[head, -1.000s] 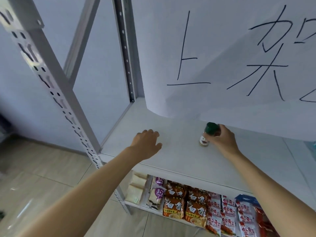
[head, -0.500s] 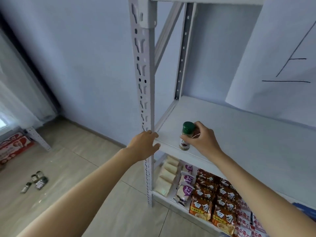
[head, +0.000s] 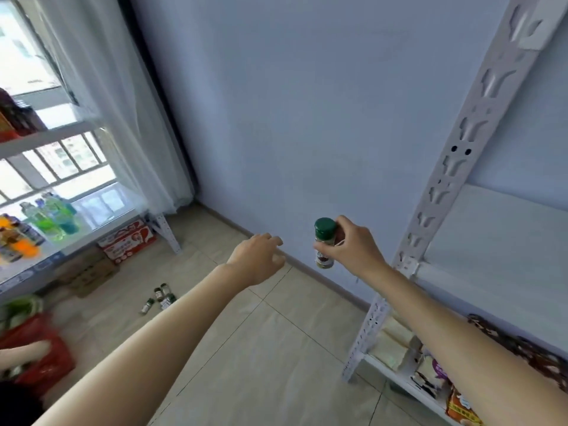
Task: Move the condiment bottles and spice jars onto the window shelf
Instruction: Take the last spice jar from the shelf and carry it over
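A small spice jar w/ a dark green screw cap, clear body and a label band (print too blurred to read) is held upright in mid-air by the right hand; fingers are wrapped round its far side, thumb across the label. It is carried clear of the white metal rack at right, in front of the pale blue wall. The left hand is seen beside it, fingers loosely curled, nothing gripped.

Four more small green-capped jars are left on the beige tiled floor, well apart from both hands, some upright, at least one lying down. The window shelf is seen at far left, w/ dark bottles on the upper tier and green, blue and orange drink bottles on the lower tier. Under it are a red-and-white carton and a brown cardboard box. A sheer white curtain hangs beside the window. A red bag is blurred at lower left.

The rack's upright is perforated steel w/ keyhole slots; its boards are smooth white. Snack packets are stacked on the bottom tier.
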